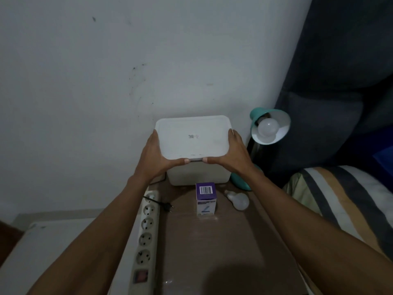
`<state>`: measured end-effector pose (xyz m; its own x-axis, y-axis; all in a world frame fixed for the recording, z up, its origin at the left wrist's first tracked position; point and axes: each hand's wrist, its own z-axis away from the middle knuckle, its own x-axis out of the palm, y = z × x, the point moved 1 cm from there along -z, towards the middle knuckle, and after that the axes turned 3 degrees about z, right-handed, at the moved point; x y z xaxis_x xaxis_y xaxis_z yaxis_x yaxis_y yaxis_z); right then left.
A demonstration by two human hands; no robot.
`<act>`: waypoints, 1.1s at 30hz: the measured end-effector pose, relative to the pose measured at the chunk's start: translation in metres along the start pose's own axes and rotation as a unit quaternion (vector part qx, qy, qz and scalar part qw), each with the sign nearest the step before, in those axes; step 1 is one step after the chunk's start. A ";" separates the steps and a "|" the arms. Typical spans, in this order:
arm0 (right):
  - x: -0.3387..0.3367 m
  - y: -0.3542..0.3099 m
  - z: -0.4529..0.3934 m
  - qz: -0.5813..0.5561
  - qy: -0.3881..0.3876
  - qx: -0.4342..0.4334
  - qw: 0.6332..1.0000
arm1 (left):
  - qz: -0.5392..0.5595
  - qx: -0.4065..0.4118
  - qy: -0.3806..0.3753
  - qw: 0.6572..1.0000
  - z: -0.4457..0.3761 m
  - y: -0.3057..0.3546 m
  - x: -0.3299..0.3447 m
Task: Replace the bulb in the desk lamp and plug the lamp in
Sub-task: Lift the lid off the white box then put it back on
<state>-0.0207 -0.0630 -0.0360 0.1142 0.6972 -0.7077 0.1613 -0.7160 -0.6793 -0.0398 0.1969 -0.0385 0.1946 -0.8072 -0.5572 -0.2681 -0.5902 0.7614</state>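
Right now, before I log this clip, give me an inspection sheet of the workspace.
Surface: brown table top, glossy, against a white wall.
Job's things: teal desk lamp at the back right, a bulb seated in its shade; loose bulb lying on the table; purple and white bulb box upright.
Clutter: white lidded bin at the back.
Hands: left hand and right hand grip the bin's lid at its two sides.
Cables: white power strip along the left edge, visible sockets empty; black plug lying unplugged beside it.
Surroundings: striped bedding on the right.
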 end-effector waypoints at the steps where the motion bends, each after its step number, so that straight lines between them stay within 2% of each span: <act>1: -0.002 -0.004 0.007 -0.011 0.003 -0.002 1.000 | -0.005 -0.002 0.005 1.000 0.007 0.003 -0.005; 7: -0.019 -0.018 0.065 -0.019 0.016 -0.001 1.000 | -0.013 0.014 0.017 1.000 0.066 0.034 -0.020; 14: -0.029 -0.001 0.165 -0.013 0.020 0.007 1.000 | -0.001 0.028 0.007 1.000 0.158 0.058 -0.012; 20: -0.016 0.037 0.249 -0.041 -0.011 0.023 0.999 | -0.001 -0.023 -0.014 1.000 0.245 0.051 0.020; 23: -0.003 0.057 0.279 -0.050 -0.048 0.066 0.995 | -0.015 -0.084 -0.038 0.996 0.280 0.040 0.040; 29: 0.020 0.083 0.308 -0.024 -0.105 0.155 0.982 | -0.047 -0.155 -0.119 0.980 0.301 0.022 0.063; 33: 0.035 0.090 0.308 0.013 -0.138 0.175 0.975 | -0.087 -0.187 -0.139 0.969 0.297 0.011 0.066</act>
<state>-0.3037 -0.1143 -0.1813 -0.1616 0.6771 -0.7180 -0.1880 -0.7353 -0.6511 -0.3100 0.1376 -0.1649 -0.0700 -0.6940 -0.7166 0.1159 -0.7191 0.6852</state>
